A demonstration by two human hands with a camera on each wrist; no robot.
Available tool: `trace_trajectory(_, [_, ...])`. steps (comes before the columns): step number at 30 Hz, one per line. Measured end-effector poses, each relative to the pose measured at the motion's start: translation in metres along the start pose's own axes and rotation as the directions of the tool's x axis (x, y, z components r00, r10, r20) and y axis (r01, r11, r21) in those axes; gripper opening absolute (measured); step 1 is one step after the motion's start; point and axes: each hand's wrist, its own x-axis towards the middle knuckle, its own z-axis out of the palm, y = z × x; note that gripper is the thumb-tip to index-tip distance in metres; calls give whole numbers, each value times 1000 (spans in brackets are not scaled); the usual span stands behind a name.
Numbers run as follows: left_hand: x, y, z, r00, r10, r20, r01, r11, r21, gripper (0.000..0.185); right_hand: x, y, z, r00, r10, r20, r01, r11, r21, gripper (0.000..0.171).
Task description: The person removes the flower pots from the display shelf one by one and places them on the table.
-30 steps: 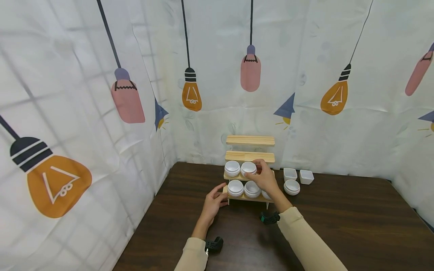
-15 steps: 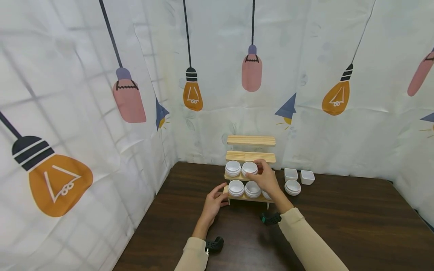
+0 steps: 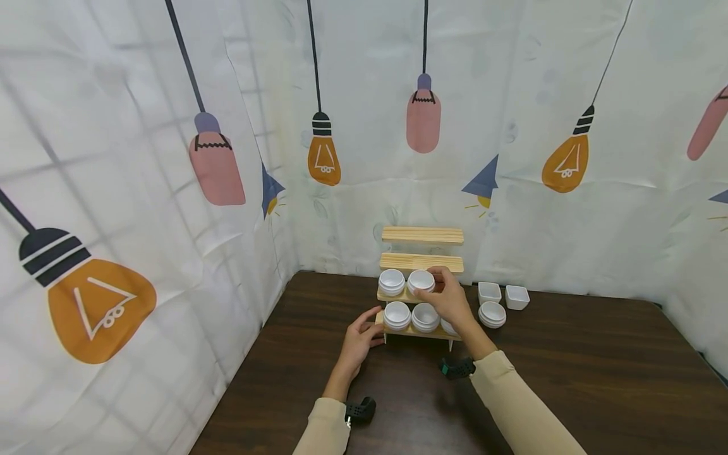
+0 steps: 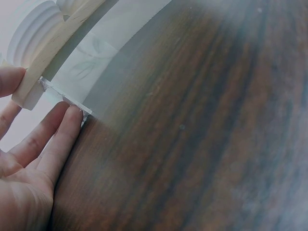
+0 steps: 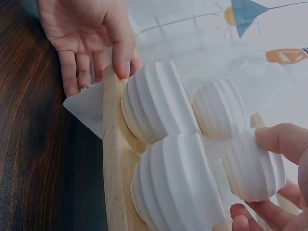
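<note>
A tiered display stand (image 3: 422,262) with pale wooden shelves and clear side supports stands near the back wall. White ribbed bowls sit on its two lower shelves. My left hand (image 3: 356,341) holds the left end of the bottom shelf. In the left wrist view its thumb presses the board's end (image 4: 32,91), while two fingertips touch the clear support below. My right hand (image 3: 449,302) grips a ribbed bowl (image 5: 250,168) at the second shelf, thumb on one side and fingers on the other. Left of it sits another bowl (image 3: 391,282); below are front-row bowls (image 3: 397,315), the rightmost partly hidden by the right wrist.
To the stand's right, two square white dishes (image 3: 517,297) and a round ribbed bowl (image 3: 491,315) rest on the dark wooden table (image 3: 591,373). A white curtain (image 3: 352,215) printed with lamps hangs behind and to the left.
Both hands keep their places on the stand and the bowl. Only a slight shift of the head view shows.
</note>
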Motion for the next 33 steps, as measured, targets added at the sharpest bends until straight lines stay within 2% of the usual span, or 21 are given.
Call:
trace_trajectory(7, [-12,21,2,1000,-3,14,3,1000,6,47,-5,-1,-4,1000,5,3,-5,1000,28,61])
trace_trajectory(19, [-12,21,2,1000,-9,17,9,1000,-4,47,-13,-3,-14,1000,1,-6,0,998,57,63])
trace_trajectory(23, [-8,16,0,1000,-9,19,8,1000,3,47,-15,-4,-17,1000,2,-9,-2,998,67,63])
trace_trajectory(29, [4,-6,-2,1000,-3,0,3,1000,7,47,-17,-3,-20,1000,-6,-23,7,998,63,64])
trace_trajectory(33, [5,-11,-1,1000,4,-16,-4,1000,16,47,-17,-1,-23,999,-10,-33,12,998,64,64])
